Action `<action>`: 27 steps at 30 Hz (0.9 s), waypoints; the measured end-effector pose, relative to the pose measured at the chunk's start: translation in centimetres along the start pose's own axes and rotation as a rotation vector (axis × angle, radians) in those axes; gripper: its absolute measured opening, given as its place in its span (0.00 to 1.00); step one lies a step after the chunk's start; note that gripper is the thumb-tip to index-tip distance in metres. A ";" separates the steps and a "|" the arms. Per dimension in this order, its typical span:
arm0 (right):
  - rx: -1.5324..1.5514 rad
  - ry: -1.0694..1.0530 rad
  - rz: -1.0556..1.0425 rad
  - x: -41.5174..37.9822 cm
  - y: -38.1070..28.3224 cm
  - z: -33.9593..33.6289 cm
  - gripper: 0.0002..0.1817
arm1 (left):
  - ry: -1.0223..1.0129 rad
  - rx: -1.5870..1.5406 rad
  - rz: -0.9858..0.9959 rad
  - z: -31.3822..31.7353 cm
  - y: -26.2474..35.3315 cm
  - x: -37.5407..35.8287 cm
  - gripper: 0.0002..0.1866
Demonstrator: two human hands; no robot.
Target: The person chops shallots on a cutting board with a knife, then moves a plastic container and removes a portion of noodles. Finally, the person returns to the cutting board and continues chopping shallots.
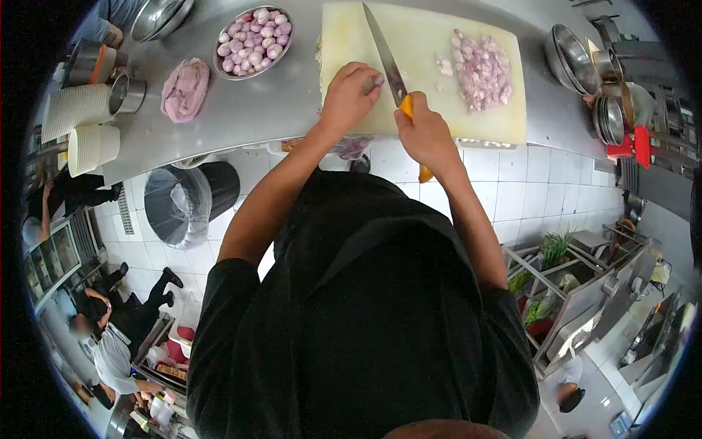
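Note:
On the cutting board (431,29), my left hand (351,96) is closed around a shallot (373,82) near the board's left side. My right hand (426,133) grips the yellow handle of a large knife (385,55), whose blade points away from me and lies just right of the shallot. A pile of chopped shallots (482,72) covers the board's right part, with a few white bits at its left edge. Left of the board stands a metal bowl (217,60) full of peeled shallots (256,42).
A pink cloth or net bag (185,90) lies left of the bowl. Stacked white containers (93,150) and metal pots (127,95) stand at the left; metal bowls (570,60) stand at the right. Below the counter is a lined bin (175,205). Other people are in the background.

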State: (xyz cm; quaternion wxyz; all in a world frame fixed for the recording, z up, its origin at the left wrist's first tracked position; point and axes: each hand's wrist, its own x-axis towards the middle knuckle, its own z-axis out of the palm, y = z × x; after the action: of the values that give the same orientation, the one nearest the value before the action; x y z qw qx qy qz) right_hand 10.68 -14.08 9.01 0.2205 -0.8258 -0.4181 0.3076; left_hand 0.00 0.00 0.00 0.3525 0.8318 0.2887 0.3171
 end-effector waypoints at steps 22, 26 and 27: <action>-0.029 -0.087 0.038 1.5 -1.7 -0.1 0.15 | -0.015 -0.094 -0.003 -0.3 -1.3 0.6 0.09; -0.069 0.050 -0.059 3.8 -0.1 3.3 0.16 | -0.021 -0.138 -0.039 -0.5 -1.0 0.6 0.09; -0.083 0.029 -0.052 4.0 -0.3 2.7 0.15 | -0.023 -0.128 -0.042 -0.7 -1.0 0.9 0.09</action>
State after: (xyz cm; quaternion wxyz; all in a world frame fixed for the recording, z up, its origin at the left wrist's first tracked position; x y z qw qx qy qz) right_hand 10.50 -10.35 6.01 0.2001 -0.8276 -0.4484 0.2722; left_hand -0.22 1.50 -0.10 0.4148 0.8050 0.2810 0.3176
